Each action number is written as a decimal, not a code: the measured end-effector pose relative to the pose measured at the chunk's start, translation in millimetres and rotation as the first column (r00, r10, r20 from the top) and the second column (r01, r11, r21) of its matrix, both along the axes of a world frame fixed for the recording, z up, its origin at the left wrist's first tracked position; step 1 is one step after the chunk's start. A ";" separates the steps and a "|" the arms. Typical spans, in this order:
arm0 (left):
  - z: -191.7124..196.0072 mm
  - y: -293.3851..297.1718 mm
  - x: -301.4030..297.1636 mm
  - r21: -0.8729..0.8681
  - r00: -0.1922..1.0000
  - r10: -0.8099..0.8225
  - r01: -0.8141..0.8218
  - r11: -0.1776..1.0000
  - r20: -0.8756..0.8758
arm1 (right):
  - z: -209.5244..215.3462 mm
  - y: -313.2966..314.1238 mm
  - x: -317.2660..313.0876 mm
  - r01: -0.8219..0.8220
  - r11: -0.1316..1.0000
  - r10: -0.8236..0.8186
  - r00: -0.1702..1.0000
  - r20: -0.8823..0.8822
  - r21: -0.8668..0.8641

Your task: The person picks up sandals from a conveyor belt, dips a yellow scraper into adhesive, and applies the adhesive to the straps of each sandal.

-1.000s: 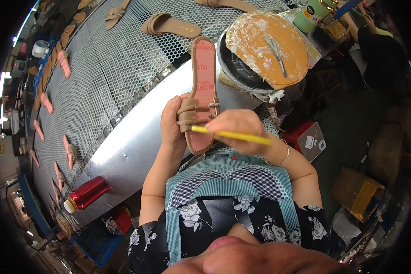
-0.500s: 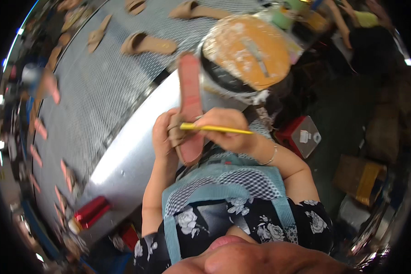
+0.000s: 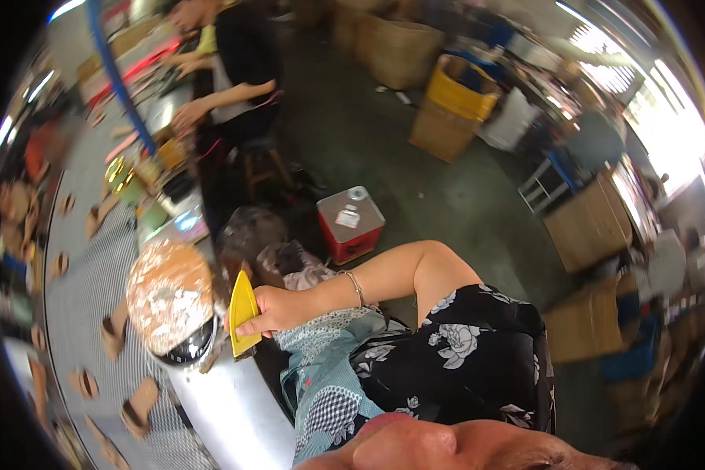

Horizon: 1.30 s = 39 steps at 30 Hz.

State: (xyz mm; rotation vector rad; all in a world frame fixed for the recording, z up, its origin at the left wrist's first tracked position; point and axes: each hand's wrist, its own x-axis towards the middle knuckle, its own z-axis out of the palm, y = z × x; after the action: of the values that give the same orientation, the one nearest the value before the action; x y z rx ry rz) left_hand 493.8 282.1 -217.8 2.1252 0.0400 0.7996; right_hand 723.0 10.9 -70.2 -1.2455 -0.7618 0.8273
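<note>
My right hand (image 3: pixel 280 309) is closed around the flat yellow handle of a brush (image 3: pixel 244 315), with a dark edge like bristles at its lower end. The brush is held just right of a round pot, whose tan lid (image 3: pixel 168 294) is smeared with something whitish and shiny. Below it lies the bare metal tabletop (image 3: pixel 223 407). My left hand is out of view, and so is the sandal with the pink sole seen before.
Tan sandals (image 3: pixel 139 406) lie on a grey ribbed conveyor belt (image 3: pixel 55 329) at the left. Beyond the pot are green containers (image 3: pixel 150 213) and a person in dark clothes (image 3: pixel 247 55) working at the bench. A red tin (image 3: pixel 351 223) and cardboard boxes (image 3: pixel 446 129) stand on the floor.
The view has swung to the right. My left hand and the sandal have left the picture. My right hand with the brush has moved from the sandal to beside the pot.
</note>
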 end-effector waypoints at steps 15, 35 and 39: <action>33.8 -46.0 108.9 -0.203 0.979 -0.128 0.095 0.975 -0.157 | 17.5 -51.8 -14.2 0.425 0.891 -0.426 0.904 -0.027 0.159; 146.7 -168.3 128.3 -0.950 0.675 -0.710 0.312 0.031 0.198 | 10.0 -51.4 -41.5 0.293 0.935 -0.227 0.057 0.972 0.201; 114.7 -127.3 131.3 -0.947 0.876 -0.458 0.263 0.184 0.154 | 17.5 -76.9 -51.9 0.294 0.955 -0.085 0.125 0.988 0.045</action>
State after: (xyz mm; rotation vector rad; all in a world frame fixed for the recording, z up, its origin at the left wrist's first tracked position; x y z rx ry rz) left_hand 625.1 154.8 -103.1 0.8874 0.0754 0.1364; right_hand 671.1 -66.0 -52.7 -1.9998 -1.5704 -0.3825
